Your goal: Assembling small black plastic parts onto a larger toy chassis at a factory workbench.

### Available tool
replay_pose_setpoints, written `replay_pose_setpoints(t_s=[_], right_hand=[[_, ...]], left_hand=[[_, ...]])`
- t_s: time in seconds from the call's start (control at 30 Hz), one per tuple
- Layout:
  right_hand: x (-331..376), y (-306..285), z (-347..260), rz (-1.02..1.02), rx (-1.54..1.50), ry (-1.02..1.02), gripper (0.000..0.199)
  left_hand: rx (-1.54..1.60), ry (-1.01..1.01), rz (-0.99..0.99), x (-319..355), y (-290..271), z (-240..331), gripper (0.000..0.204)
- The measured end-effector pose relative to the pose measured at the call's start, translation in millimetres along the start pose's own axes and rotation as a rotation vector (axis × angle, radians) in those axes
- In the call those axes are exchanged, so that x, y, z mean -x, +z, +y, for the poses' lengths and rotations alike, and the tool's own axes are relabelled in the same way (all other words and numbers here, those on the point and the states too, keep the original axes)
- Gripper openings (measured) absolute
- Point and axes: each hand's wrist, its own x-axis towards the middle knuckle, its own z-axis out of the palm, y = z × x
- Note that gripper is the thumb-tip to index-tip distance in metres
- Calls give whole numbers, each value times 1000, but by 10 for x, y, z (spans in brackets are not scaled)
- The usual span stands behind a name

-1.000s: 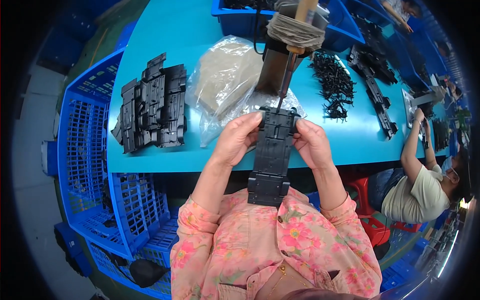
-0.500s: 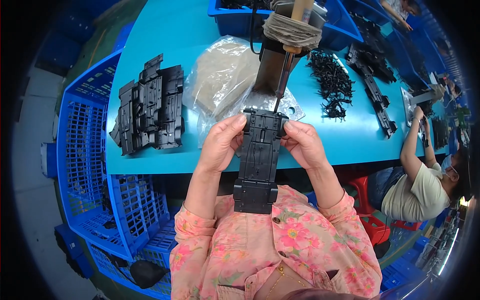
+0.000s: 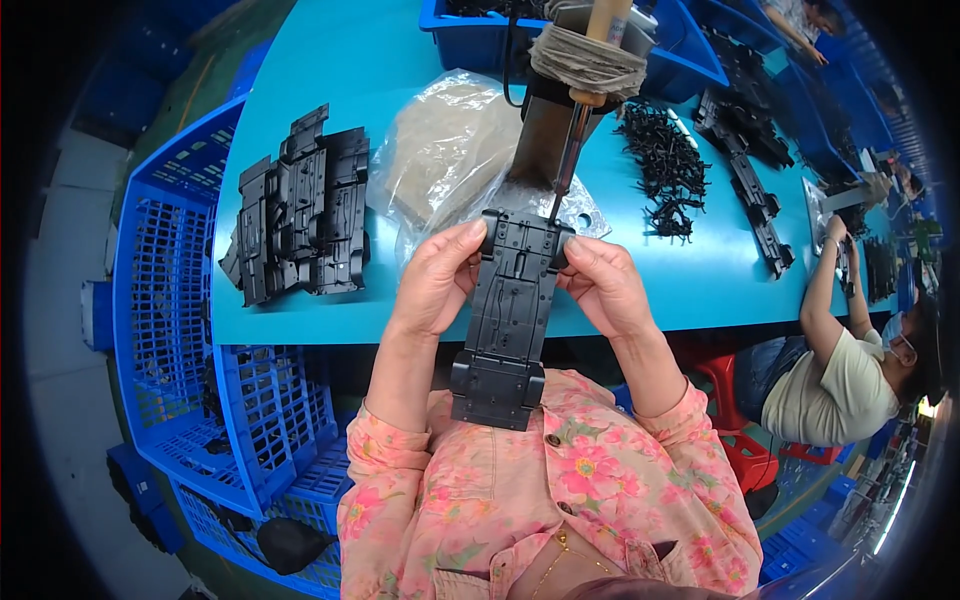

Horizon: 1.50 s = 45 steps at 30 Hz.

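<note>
Between my hands is a long black plastic chassis plate [image 3: 507, 305], its far end up on the table side and its near end in front of my shirt. My left hand [image 3: 440, 275] pinches the plate's far left corner between thumb and fingers. On the far right corner, my right hand [image 3: 608, 285] has the same kind of pinch. A soldering iron [image 3: 577, 140] with a wooden handle, bound to a stand, points down at the plate's far edge near my right thumb. Whether its tip touches the plate, I cannot tell.
A pile of similar black plates [image 3: 305, 215] lies left on the turquoise table [image 3: 400, 40]. Behind my hands sits a clear plastic bag [image 3: 440, 150]. Small black parts [image 3: 662, 165] are heaped right. Blue crates [image 3: 175, 300] stand left; a co-worker [image 3: 840, 370] sits right.
The plate has tilted a little, its near end swinging left and its far end rising slightly. Both hands keep their grip; the left has shifted slightly left.
</note>
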Motion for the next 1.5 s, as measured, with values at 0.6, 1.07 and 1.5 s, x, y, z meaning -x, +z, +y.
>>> replay_pose_setpoints(t_s=[0.6,1.07,1.5], right_hand=[[2,-3,12,26,13,-5,25],[0,2,20,28,-16,-13,25],[-8,-32,22,10,-17,-22,25]], left_hand=[[27,0,5,-9,-18,-9,26],[21,16,-9,-6,-4,8,26],[-12,16,0,-36,-34,-41,27]])
